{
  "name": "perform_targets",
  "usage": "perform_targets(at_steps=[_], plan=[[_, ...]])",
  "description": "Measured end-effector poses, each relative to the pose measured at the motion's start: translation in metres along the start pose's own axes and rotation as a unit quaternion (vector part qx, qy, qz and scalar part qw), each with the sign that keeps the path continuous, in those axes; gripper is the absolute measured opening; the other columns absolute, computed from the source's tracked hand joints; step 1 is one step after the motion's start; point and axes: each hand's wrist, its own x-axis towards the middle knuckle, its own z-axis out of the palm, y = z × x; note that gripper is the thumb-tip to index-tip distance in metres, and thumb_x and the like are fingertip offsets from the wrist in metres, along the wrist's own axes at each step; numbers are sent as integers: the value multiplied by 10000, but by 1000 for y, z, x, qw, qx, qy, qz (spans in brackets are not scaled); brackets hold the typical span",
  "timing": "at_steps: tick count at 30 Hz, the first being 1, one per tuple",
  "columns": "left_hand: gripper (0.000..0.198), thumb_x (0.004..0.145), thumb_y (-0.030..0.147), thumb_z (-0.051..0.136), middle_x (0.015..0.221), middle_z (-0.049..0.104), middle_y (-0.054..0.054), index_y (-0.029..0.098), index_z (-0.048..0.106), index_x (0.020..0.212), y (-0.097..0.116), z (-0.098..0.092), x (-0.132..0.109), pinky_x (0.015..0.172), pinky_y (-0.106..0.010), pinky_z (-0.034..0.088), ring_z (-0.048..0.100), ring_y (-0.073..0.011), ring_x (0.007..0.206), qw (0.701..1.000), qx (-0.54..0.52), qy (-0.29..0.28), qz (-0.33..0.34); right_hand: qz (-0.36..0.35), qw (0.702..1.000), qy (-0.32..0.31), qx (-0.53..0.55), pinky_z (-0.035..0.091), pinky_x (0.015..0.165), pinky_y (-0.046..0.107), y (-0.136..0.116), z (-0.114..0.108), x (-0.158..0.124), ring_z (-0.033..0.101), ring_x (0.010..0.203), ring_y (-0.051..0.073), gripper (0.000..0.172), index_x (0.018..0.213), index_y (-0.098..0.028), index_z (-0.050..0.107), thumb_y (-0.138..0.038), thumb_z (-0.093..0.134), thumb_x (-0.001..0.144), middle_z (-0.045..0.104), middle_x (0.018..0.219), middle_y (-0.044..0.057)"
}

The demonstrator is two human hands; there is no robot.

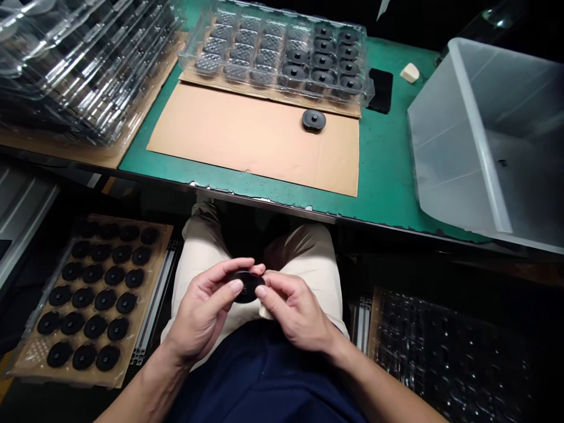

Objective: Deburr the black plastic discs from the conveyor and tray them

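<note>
Over my lap, both hands pinch one black round disc part (247, 286). My left hand (203, 311) grips its left edge with thumb and fingers closed. My right hand (294, 311) grips the right edge the same way. Another black disc (314, 120) lies alone on the brown cardboard sheet (247, 138) on the green table. Behind it a clear plastic tray (247, 47) holds several black discs in its right-hand pockets, while the left pockets look unfilled.
A stack of clear trays (83, 64) stands at the table's far left. A translucent bin (493, 135) sits at the right. Low on my left, a tray full of black discs (26, 343) rests on cardboard. More clear trays (445, 352) lie low right.
</note>
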Motion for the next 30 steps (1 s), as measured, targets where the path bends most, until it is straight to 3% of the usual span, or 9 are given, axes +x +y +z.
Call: perform_targets(at_steps=[4, 10, 13, 15, 19, 21, 24, 27, 30], plan=[[244, 910, 320, 765, 1006, 817, -103, 178, 800, 1106, -6, 7, 9, 948, -300, 566, 751, -228, 1004, 996, 61, 68, -15, -80, 995, 52, -38, 361, 664, 269, -4, 13, -1, 430, 681, 128, 396, 687, -179, 439, -292, 521, 1058, 458, 716, -11], [505, 950, 243, 705, 1275, 752, -99, 262, 615, 1446, -10, 11, 7, 1079, -313, 497, 678, -215, 1214, 1000, -22, -16, -13, 47, 991, 108, 66, 284, 518, 246, 0, 10, -2, 345, 580, 110, 409, 756, -185, 489, -438, 542, 1072, 420, 651, -39], [684, 911, 198, 751, 1367, 702, -71, 319, 500, 1536, -15, 13, 3, 1141, -317, 443, 630, -199, 1277, 999, -1, -35, 17, 27, 992, 116, 41, 313, 546, 251, 1, 8, -1, 376, 594, 115, 422, 755, -181, 503, -440, 525, 1087, 430, 662, -32], [747, 865, 190, 806, 1277, 741, -54, 325, 498, 1532, -19, 15, 3, 1109, -310, 468, 667, -182, 1191, 1000, 16, -6, 19, -21, 995, 100, 7, 369, 629, 265, -1, 10, -1, 443, 657, 132, 421, 757, -180, 503, -406, 467, 1111, 480, 723, -6], [491, 766, 236, 898, 954, 794, -30, 232, 727, 1226, -20, 21, 8, 852, -223, 549, 714, -142, 890, 996, 25, 86, -8, -89, 994, 58, -33, 362, 654, 279, -3, 15, -2, 450, 669, 138, 406, 746, -185, 482, -335, 423, 1118, 477, 723, -3], [338, 730, 255, 922, 851, 788, -24, 203, 772, 1029, -19, 23, 12, 753, -194, 540, 705, -127, 796, 993, 13, 116, -24, -84, 993, 64, -49, 330, 618, 276, -2, 18, -4, 408, 623, 125, 406, 710, -188, 440, -317, 486, 1092, 435, 675, -22], [247, 728, 308, 918, 788, 788, -49, 171, 791, 890, -17, 24, 17, 746, -231, 562, 719, -151, 756, 990, -12, 131, -46, -44, 996, 70, -33, 313, 592, 272, 2, 19, -6, 374, 593, 113, 438, 678, -187, 416, -342, 535, 1070, 413, 645, -31], [306, 803, 393, 856, 848, 805, -114, 130, 810, 952, -16, 22, 19, 778, -292, 589, 747, -206, 799, 990, -9, 122, -67, 20, 996, 69, 49, 300, 549, 257, 7, 16, -8, 350, 582, 107, 456, 698, -177, 475, -428, 546, 1071, 414, 642, -31], [408, 882, 384, 779, 1032, 809, -157, 119, 769, 1193, -14, 19, 17, 909, -336, 578, 756, -246, 955, 993, -8, 87, -79, 63, 986, 88, 126, 289, 497, 241, 11, 12, -6, 363, 533, 98, 489, 711, -166, 522, -507, 569, 1059, 455, 600, -27]])
